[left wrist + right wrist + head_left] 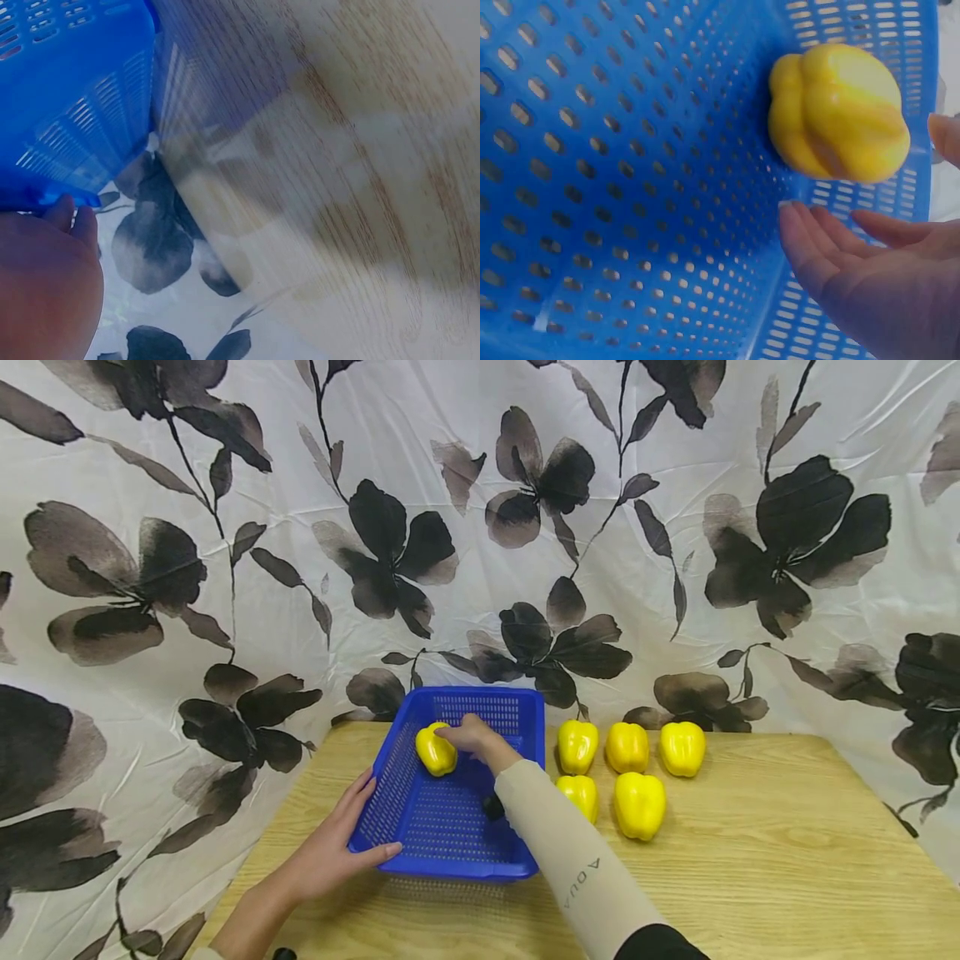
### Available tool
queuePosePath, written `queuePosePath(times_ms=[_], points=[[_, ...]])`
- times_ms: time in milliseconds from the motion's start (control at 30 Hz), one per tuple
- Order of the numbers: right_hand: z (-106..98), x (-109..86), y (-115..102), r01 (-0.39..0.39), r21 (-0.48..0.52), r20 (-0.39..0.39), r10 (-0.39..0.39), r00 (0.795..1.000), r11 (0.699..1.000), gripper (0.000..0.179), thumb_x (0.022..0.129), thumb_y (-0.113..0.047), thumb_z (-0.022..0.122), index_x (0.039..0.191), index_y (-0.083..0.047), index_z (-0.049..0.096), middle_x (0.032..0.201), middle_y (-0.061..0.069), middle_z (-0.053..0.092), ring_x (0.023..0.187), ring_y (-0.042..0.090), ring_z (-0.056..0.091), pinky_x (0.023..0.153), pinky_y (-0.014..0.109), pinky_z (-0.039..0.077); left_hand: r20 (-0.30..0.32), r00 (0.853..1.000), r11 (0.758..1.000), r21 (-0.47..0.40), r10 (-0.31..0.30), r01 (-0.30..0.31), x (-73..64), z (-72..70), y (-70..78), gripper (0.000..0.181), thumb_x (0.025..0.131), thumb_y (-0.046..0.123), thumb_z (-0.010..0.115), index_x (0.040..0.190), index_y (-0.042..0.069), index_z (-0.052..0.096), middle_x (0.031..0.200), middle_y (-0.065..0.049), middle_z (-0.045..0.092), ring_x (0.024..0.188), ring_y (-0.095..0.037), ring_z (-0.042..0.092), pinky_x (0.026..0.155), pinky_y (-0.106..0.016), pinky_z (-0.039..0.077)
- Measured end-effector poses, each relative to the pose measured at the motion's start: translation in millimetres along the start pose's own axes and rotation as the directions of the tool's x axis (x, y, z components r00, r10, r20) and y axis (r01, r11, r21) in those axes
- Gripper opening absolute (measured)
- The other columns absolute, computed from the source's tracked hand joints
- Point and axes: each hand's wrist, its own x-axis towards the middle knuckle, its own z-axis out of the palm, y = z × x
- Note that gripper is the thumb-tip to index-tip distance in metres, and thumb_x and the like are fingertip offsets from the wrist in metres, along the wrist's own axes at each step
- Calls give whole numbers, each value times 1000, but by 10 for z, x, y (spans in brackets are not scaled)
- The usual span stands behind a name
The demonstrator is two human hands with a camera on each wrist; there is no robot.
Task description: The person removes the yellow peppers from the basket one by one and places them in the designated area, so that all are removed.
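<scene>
A blue perforated plastic basket (450, 870) stands on the wooden table. My left hand (330, 852) grips its near left corner, thumb over the front rim and fingers along the left side; the left wrist view catches part of that hand (45, 277) at the rim. Inside the basket, a yellow bell pepper (435, 750) lies toward the back left. Reaching in from the right, my right hand (476, 737) is beside this pepper. The right wrist view shows a gap between the pepper (836, 112) and the extended fingers (810, 236).
Several more yellow bell peppers stand in two rows right of the basket, among them a front one (640, 806) and a back one (682, 749). The wooden table (787, 852) extends to the right. A flower-printed cloth (465, 568) hangs behind it.
</scene>
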Motion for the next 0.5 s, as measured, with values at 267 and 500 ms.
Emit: queuePosePath(times_ms=[267, 500], points=[[117, 7, -1, -14, 17, 22, 14, 1000, 1000, 77, 99, -33, 65, 154, 9, 30, 155, 24, 39, 138, 39, 47, 107, 56, 46, 9, 1000, 1000, -16, -20, 20, -8, -19, -15, 105, 89, 57, 73, 165, 13, 16, 172, -2, 5, 153, -44, 20, 112, -72, 28], [163, -17, 0, -31, 17, 22, 31, 999, 999, 72, 100, -27, 65, 153, 10, 31, 152, 25, 42, 135, 40, 49, 105, 55, 48, 7, 1000, 1000, -11, 3, -3, -6, -16, -9, 104, 90, 58, 72, 165, 12, 16, 172, -4, 6, 152, -44, 20, 113, -72, 28]])
